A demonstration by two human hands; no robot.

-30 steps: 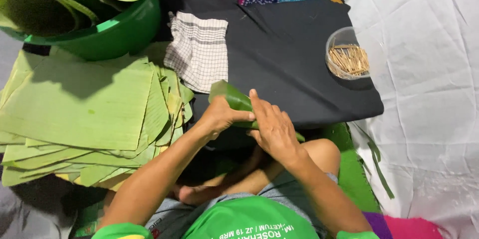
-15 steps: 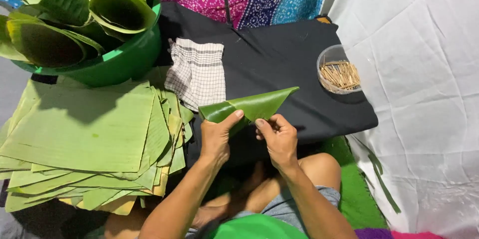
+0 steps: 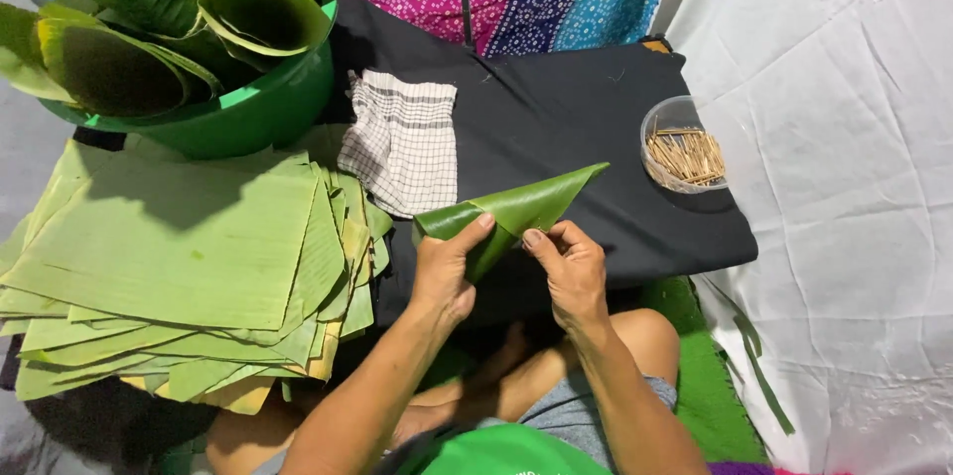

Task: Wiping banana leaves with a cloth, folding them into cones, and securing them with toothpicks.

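A green banana leaf piece (image 3: 516,209), folded over into a pointed shape, is held over a black cloth (image 3: 556,118). My left hand (image 3: 445,271) grips its left, folded end with thumb on top. My right hand (image 3: 568,267) pinches the lower edge just to the right. The leaf's tip points up and right toward a clear cup of short wooden sticks (image 3: 683,149).
A stack of flat cut banana leaves (image 3: 189,257) lies at left. A green basin (image 3: 248,113) with several rolled leaf cones stands at top left. A checked cloth (image 3: 402,142) lies beside it. White sheeting (image 3: 854,187) covers the right side.
The leaf went from a small roll between my hands to a wider folded shape with a point sticking out to the right. My hands shifted slightly closer to my body.
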